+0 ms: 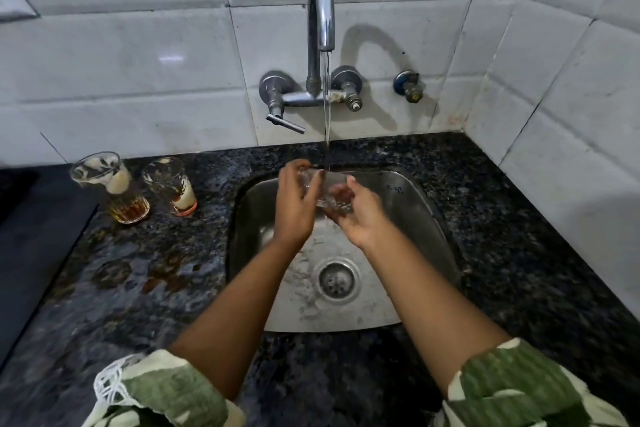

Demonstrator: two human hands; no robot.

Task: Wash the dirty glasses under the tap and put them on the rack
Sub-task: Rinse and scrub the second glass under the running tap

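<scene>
Both hands, left hand (292,204) and right hand (356,215), clasp a clear glass (327,189) under the running tap (320,10), above the sink (415,204).

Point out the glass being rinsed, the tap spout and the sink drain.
glass being rinsed (330,191): head view, clear side wall between the hands.
tap spout (325,42): head view, outlet end.
sink drain (336,280): head view, strainer centre.
</scene>
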